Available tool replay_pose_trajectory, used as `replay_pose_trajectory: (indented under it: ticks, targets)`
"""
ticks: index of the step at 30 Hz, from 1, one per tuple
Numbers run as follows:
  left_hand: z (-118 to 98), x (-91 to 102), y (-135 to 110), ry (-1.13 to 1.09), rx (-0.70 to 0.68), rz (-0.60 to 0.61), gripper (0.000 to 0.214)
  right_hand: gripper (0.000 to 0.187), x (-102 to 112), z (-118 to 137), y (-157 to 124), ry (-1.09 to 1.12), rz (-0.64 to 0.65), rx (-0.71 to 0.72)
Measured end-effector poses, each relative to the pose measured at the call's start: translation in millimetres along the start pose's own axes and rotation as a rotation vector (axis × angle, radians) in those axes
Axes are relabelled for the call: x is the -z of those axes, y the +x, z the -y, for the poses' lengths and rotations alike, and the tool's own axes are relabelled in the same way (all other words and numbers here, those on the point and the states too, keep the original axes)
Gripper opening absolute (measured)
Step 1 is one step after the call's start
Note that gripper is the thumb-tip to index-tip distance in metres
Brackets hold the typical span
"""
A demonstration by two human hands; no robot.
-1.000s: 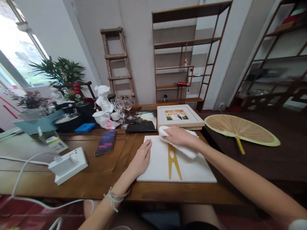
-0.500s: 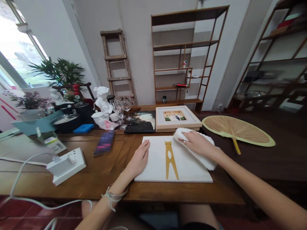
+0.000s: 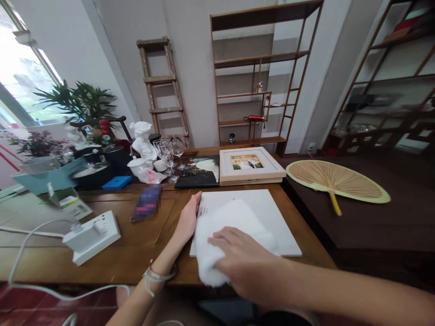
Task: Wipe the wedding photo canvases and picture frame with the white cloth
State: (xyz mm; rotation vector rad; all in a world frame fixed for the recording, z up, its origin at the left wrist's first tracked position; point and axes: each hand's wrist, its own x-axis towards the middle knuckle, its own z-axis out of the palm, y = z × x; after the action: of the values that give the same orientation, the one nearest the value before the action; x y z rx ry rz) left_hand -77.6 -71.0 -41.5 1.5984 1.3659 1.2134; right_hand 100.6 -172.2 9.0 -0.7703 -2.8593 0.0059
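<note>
A white square canvas board (image 3: 272, 213) lies flat on the wooden table (image 3: 112, 258) in front of me. My right hand (image 3: 244, 262) presses a white cloth (image 3: 220, 226) onto the board's near left part, fingers lying over the cloth and holding it. The cloth and hand hide the gold clothespin shape on the board. My left hand (image 3: 186, 222) rests flat with fingers stretched out at the board's left edge, touching it. A string bracelet sits on my left wrist.
Behind the board lie a framed photo (image 3: 249, 165) and a dark picture (image 3: 200, 172). Wine glasses (image 3: 168, 154), a white bust (image 3: 142, 140) and plants stand at the back left. A white power strip (image 3: 91, 235) with cables lies at left. A straw fan (image 3: 335, 181) rests on the dark platform at right.
My right hand has swept the cloth from the board's far right corner toward me to its near left part, covering the gold shape. My left hand slid slightly left along the edge.
</note>
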Motion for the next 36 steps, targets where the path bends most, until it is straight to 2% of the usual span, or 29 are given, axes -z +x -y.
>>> replay_pose_trajectory:
  ticks: [3, 5, 7, 10, 12, 16, 22, 25, 28, 32, 34, 36]
  targets:
    - [-10.3, 4.6, -15.0, 0.197, 0.049, -0.039, 0.050, 0.026, 10.4, 6.6, -33.7, 0.116, 0.059, -0.116]
    - [-19.6, 10.6, -29.5, 0.276, 0.168, 0.038, 0.060, 0.034, 14.7, -1.3, -51.8, 0.186, 0.042, -0.237]
    - [-28.1, 17.1, -42.6, 0.248, 0.254, 0.104, 0.065, 0.040, 14.1, -17.9, -65.1, 0.205, -0.014, -0.382]
    - [-36.1, 23.4, -51.5, 0.111, 0.390, 0.089, 0.062, 0.039, 4.9, -48.0, -74.8, 0.169, -0.079, -0.579]
    - [-38.7, 24.5, -49.4, -0.006, 0.454, 0.054, 0.054, 0.037, -3.0, -62.6, -75.6, 0.164, -0.092, -0.638]
    - [-45.5, 24.8, -38.0, -0.247, 0.550, 0.037, 0.036, 0.035, -13.3, -70.1, -73.3, 0.186, -0.121, -0.581]
    - [-64.9, 35.9, -33.2, -0.574, 0.694, 0.117, 0.023, 0.036, -19.1, -67.4, -73.6, 0.167, -0.280, -0.522]
    - [-77.5, 40.7, -37.9, -0.682, 0.635, 0.094, 0.029, 0.026, -16.2, -62.3, -68.8, 0.089, -0.402, -0.466]
    - [-95.1, 38.8, -47.1, -0.691, 0.540, 0.045, 0.039, 0.012, -7.6, -44.5, -54.5, -0.011, -0.531, -0.339]
    - [-121.0, 31.0, -61.4, -0.671, 0.448, 0.027, 0.047, 0.016, -0.5, -14.8, -29.1, -0.115, -0.613, -0.217]
    - [-129.8, 27.5, -66.3, -0.692, 0.401, 0.036, 0.047, 0.015, -0.8, -7.1, -21.5, -0.183, -0.652, -0.205]
    - [-134.1, 24.4, -68.6, -0.693, 0.363, 0.031, 0.049, 0.022, -1.6, -5.2, -19.2, -0.231, -0.693, -0.202]
